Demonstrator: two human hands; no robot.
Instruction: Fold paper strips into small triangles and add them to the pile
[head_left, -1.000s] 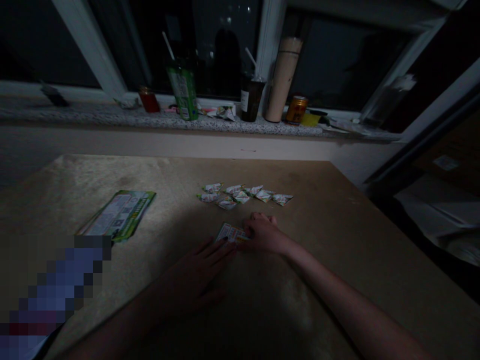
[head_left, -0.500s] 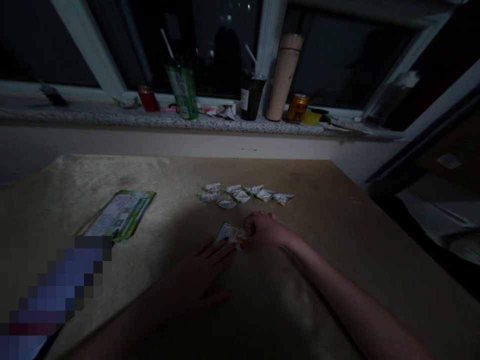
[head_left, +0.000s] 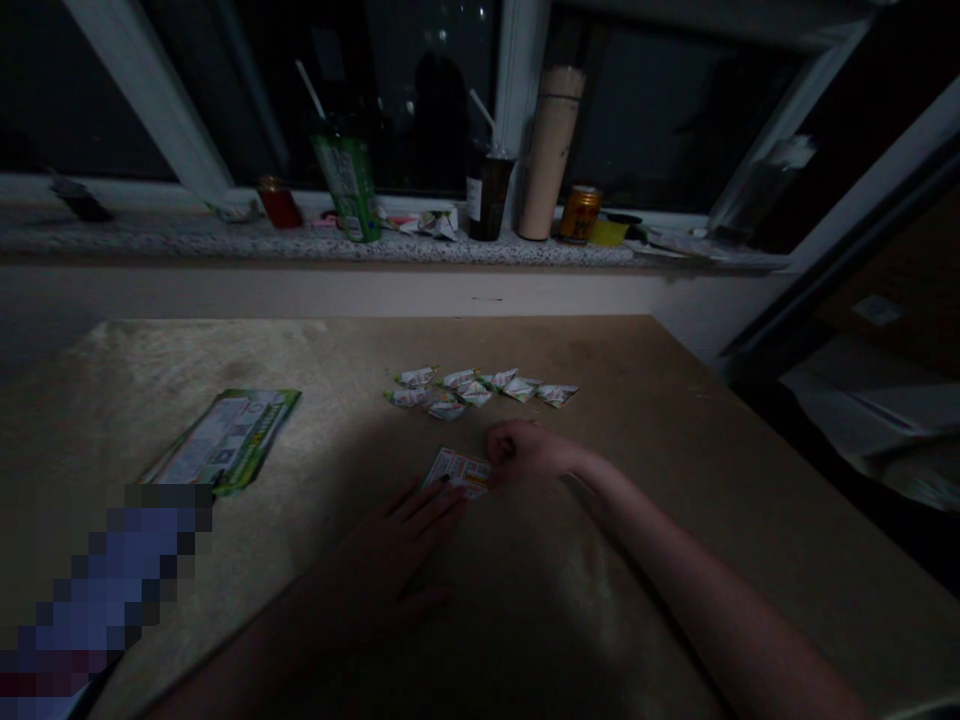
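Note:
A small printed paper (head_left: 466, 472) in white, red and yellow lies flat on the table. My left hand (head_left: 394, 550) rests flat, its fingers stretched out and the tips on the paper's near left part. At the paper's right end my right hand (head_left: 529, 450) is curled closed, touching that edge. The curled fingers hide whatever may be in them. Beyond both hands sit several small folded paper pieces (head_left: 475, 394) in a loose cluster, white with green and red print.
A stack of green and white printed leaflets (head_left: 240, 440) lies at the left of the table (head_left: 660, 400). On the granite windowsill (head_left: 420, 250) stand a green cup (head_left: 349, 190), a dark cup (head_left: 486, 195), a tall flask (head_left: 551, 150) and an orange can (head_left: 580, 214).
The camera view has shifted slightly, moving the scene a little to the left. Both hands stay at the paper; my right hand looks slightly more curled.

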